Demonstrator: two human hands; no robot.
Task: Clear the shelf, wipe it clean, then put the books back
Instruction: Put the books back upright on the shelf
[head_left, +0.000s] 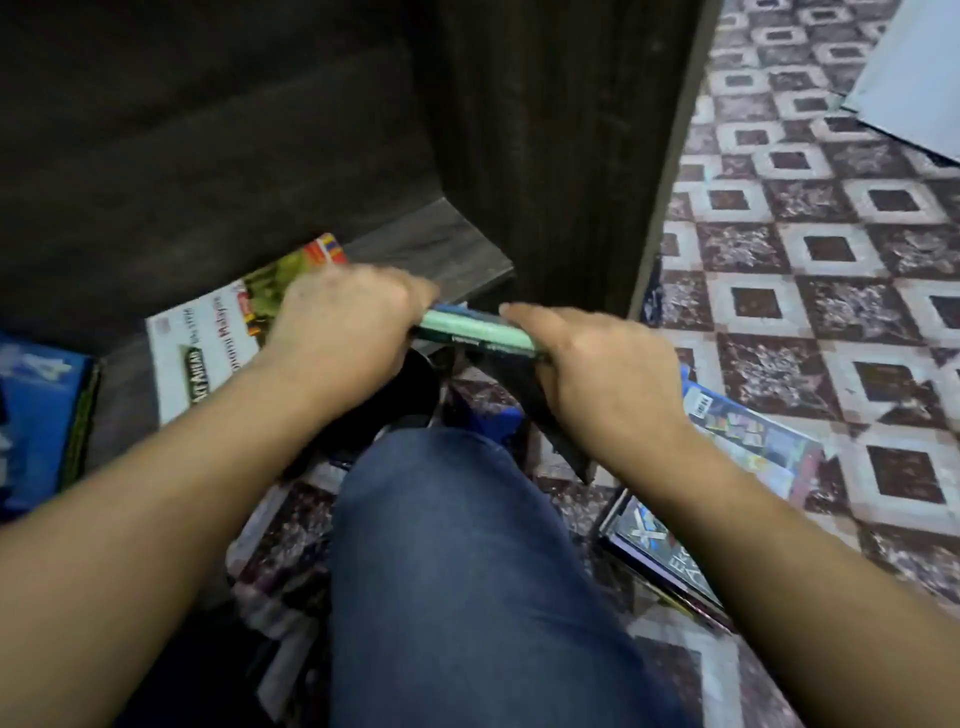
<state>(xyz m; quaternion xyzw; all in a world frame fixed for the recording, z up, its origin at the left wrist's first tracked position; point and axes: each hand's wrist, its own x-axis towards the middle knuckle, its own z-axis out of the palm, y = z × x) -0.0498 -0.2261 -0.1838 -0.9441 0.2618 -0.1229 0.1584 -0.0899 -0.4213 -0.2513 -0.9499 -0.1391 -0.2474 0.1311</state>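
Pale green along its visible edge, the held book (475, 332) sits level between both hands just in front of the dark wood shelf (431, 244). The left hand (343, 312) has its fingers curled round the book's left end, and the right hand (597, 358) grips the right end with the thumb laid along the top. A white-and-green book (208, 353) lies flat on the shelf at 9 o'clock from the held book, a blue book (36, 415) lies further out toward 8 o'clock, and loose books (748, 431) lie on the patterned tile floor (831, 260) at 4 o'clock.
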